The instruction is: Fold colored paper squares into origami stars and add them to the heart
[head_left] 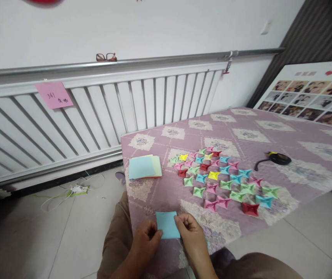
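A light blue square of paper (pixel 168 224) is held between my two hands over the near edge of the table. My left hand (pixel 146 238) pinches its lower left corner between thumb and fingers. On the other side, my right hand (pixel 191 234) grips the upper right edge, thumb on top. Beyond them, to the left, lies a stack of coloured paper (pixel 144 167) with a blue sheet uppermost and yellow and red edges showing. Several small folded paper shapes (pixel 211 188) in pink, green, blue, yellow and red stand in rows to the right.
A patterned purple cloth (pixel 166 190) covers the table. A black object with a strap (pixel 279 158) lies at right, near a photo board (pixel 308 97). A white radiator (pixel 142 100) runs behind, with glasses (pixel 106 57) on its pipe. A power strip (pixel 79 190) sits on the floor.
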The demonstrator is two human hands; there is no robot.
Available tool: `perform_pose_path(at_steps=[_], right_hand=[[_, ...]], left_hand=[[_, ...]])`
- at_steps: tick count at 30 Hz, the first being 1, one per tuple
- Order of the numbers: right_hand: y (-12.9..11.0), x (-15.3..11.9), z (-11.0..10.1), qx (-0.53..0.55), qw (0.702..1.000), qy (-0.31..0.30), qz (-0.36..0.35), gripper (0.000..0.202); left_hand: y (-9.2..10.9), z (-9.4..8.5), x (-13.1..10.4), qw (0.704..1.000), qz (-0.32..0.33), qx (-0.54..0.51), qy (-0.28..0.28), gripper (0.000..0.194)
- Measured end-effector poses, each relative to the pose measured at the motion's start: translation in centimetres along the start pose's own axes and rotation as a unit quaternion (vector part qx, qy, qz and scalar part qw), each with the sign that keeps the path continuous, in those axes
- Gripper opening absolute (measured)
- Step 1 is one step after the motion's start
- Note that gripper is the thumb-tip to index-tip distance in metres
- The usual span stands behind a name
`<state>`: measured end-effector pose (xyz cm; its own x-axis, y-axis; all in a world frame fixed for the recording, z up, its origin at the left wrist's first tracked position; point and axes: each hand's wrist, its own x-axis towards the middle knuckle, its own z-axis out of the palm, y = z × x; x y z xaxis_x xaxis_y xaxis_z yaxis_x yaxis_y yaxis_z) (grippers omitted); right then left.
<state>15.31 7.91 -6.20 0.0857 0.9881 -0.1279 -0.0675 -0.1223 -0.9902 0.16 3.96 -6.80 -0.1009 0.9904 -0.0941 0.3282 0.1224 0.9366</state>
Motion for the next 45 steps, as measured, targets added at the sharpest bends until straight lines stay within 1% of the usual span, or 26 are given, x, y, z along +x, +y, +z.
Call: perform_pose_path(at_steps=[4, 8, 15, 20, 24, 31, 35, 36, 37, 39, 40, 41, 42, 43, 45], right_hand=[[-0.2, 0.0, 0.1, 0.029, 0.999, 0.011, 0.013, 0.034], [-0.4, 0.0, 0.2, 0.038, 0.999, -0.003, 0.034, 0.037], [-0.7, -0.2, 0.1, 0.023, 0.999, -0.013, 0.024, 0.034], [-0.8, -0.3, 0.1, 0.020, 0.999, -0.017, 0.018, 0.035], [-0.7, -0.2, 0.0, 0.023, 0.999, -0.016, 0.019, 0.034], [-0.4, 0.0, -0.2, 0.015, 0.999, -0.039, 0.016, 0.031], [-0.6, -0.2, -0.2, -0.001, 0.999, -0.048, 0.014, 0.030], [-0.6, -0.3, -0.2, -0.009, 0.999, -0.052, 0.011, 0.031], [-0.6, -0.3, -0.1, -0.017, 0.998, -0.057, 0.006, 0.031], [-0.5, -0.5, 0.0, -0.036, 0.997, -0.071, -0.008, 0.031], [-0.5, -0.6, 0.1, -0.047, 0.996, -0.079, -0.016, 0.031], [-0.5, -0.7, 0.2, -0.058, 0.994, -0.087, -0.023, 0.030], [-0.6, -0.8, 0.3, -0.069, 0.993, -0.096, -0.030, 0.030], [-0.8, -1.0, 0.4, -0.080, 0.991, -0.105, -0.037, 0.029], [-1.4, -1.3, 0.6, -0.099, 0.986, -0.123, -0.052, 0.029]], left_hand=[[-0.2, 0.0, 0.0, 1.000, -0.002, 0.001, -0.003, 0.013], [-0.5, 0.1, 0.0, 1.000, 0.008, 0.008, 0.001, 0.012], [-0.5, 0.1, 0.1, 1.000, 0.006, 0.012, 0.007, 0.012], [-0.4, 0.1, 0.2, 1.000, 0.002, 0.005, -0.003, 0.012], [-0.4, 0.1, 0.1, 1.000, 0.002, 0.009, 0.000, 0.013], [-0.1, 0.0, 0.2, 1.000, -0.005, 0.012, 0.000, 0.014], [-0.4, 0.1, 0.5, 1.000, -0.003, -0.019, -0.013, 0.007], [-0.5, 0.0, 0.6, 0.999, 0.001, -0.031, -0.017, 0.016], [-0.5, -0.2, 0.8, 0.999, 0.007, -0.035, -0.018, 0.029], [0.0, -0.8, 1.0, 0.999, 0.033, -0.005, -0.008, 0.054], [0.4, -1.2, 1.1, 0.998, 0.054, 0.031, -0.002, 0.059], [1.1, -1.6, 1.2, 0.994, 0.080, 0.070, -0.001, 0.056], [1.9, -2.1, 1.3, 0.989, 0.104, 0.107, -0.020, 0.049], [2.8, -2.5, 1.3, 0.982, 0.123, 0.136, -0.048, 0.041], [4.5, -3.0, 1.5, 0.968, 0.137, 0.184, -0.100, 0.028]])
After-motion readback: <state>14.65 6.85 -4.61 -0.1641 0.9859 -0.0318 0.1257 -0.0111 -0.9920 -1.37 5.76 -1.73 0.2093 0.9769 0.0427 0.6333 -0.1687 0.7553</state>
